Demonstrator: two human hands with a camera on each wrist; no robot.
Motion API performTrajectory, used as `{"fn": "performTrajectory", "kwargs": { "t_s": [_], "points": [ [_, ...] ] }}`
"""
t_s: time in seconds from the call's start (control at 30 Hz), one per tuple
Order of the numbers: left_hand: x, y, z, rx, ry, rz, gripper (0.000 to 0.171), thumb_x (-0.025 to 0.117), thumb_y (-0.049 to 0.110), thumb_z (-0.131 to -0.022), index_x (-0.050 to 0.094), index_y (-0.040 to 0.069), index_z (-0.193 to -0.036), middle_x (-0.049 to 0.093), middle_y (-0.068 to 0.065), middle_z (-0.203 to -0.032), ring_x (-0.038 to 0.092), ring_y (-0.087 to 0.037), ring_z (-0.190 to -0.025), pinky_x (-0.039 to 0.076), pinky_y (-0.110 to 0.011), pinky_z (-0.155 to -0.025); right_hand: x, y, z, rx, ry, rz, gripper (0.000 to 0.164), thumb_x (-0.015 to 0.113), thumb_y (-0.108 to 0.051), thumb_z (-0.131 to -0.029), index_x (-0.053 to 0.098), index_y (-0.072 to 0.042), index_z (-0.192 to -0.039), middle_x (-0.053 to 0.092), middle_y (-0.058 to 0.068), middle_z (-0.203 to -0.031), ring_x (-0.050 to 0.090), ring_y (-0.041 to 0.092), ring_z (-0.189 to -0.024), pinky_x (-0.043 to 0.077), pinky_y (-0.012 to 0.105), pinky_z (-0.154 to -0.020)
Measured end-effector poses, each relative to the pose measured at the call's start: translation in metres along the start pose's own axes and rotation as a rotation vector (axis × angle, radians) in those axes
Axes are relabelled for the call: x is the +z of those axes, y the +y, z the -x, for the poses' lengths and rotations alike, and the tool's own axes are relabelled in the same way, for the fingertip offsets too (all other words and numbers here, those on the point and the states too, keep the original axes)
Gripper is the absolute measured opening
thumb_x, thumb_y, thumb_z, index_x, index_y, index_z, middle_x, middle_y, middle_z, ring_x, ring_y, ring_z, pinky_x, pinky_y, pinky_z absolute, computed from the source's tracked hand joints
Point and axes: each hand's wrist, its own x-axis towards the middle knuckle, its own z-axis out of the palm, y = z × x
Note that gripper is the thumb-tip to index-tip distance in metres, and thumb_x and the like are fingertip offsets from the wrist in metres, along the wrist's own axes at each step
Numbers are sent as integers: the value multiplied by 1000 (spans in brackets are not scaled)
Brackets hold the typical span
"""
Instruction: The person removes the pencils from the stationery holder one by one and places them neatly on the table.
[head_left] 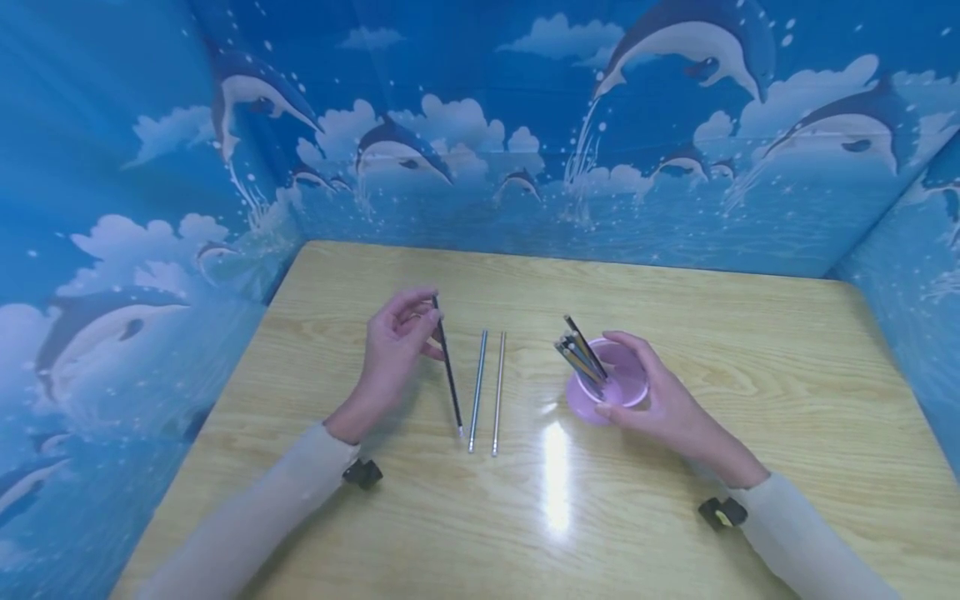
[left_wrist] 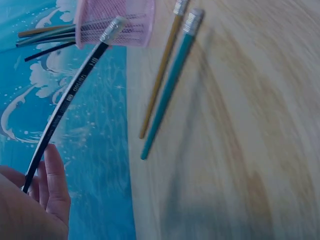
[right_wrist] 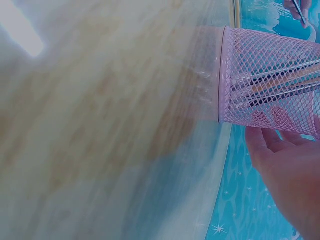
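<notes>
Left hand (head_left: 396,340) pinches black pencil (head_left: 448,371) near its non-eraser end, fingertips closed on it; long axis about 11:30–5:30. Blue pencil (head_left: 477,392), gold pencil (head_left: 498,393) lie at 4 o'clock. Pink cup (head_left: 628,382), between 3 and 4, is nearer right hand (head_left: 660,400), curled round it.

- Left sleeve (head_left: 262,508): long, plain, pale off-white, left of the pink cup (head_left: 628,379) and on its near side.
- Small black blocky camera (head_left: 363,473) at that cuff, on the side facing the cup.
- Right sleeve (head_left: 810,533): matching off-white, right of the cup and nearer the body.
- Second black camera (head_left: 722,513) at its cuff, below and right of the cup, with a yellowish spot.
- Left hand (head_left: 396,337), left of the cup, and right hand (head_left: 660,396), at the cup: both bare.
</notes>
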Motion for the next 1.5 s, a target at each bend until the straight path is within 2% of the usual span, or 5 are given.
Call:
{"fn": "performTrajectory", "kwargs": {
  "t_s": [0.3,0.43,0.67,1.13,1.5],
  "points": [
    [-13,-27,-9,-53,-41,-130,37,69,4,-107,63,-2,-142,66,-15,-114,69,-20,-84,68,-47,-70,0,-2,0,-16,10,3,101,93,-14,-88,34,-23,-168,53,9,-160,49,37,-145,32,77,-119],
    [-15,-40,-12,-100,-50,-189,37,71,6,-106,65,0,-142,68,-16,-115,69,-24,-83,68,-44,-67,0,-2,-1,-16,8,-7,100,93,-14,-88,34,-23,-168,52,9,-160,49,38,-144,32,79,-119],
    [-10,-52,-15,-148,-60,-259,34,71,7,-106,68,2,-140,69,-18,-109,66,-24,-67,65,-35,-56,2,-1,-2,-17,2,-2,100,93,-16,-87,34,-23,-168,52,10,-160,49,38,-145,32,78,-119],
    [7,-58,-28,-215,-129,-519,33,73,3,-102,71,1,-134,74,-12,-97,68,-20,-62,65,-34,-55,3,0,0,-13,10,-13,101,93,-13,-87,34,-21,-168,53,9,-160,50,36,-144,29,78,-121],
    [19,-57,-34,-188,-185,-686,31,75,2,-101,70,0,-131,70,-9,-92,69,-19,-62,64,-32,-55,2,-1,0,-24,13,-6,100,93,-14,-87,34,-22,-168,53,10,-160,51,37,-143,31,77,-120]
  ]
}}
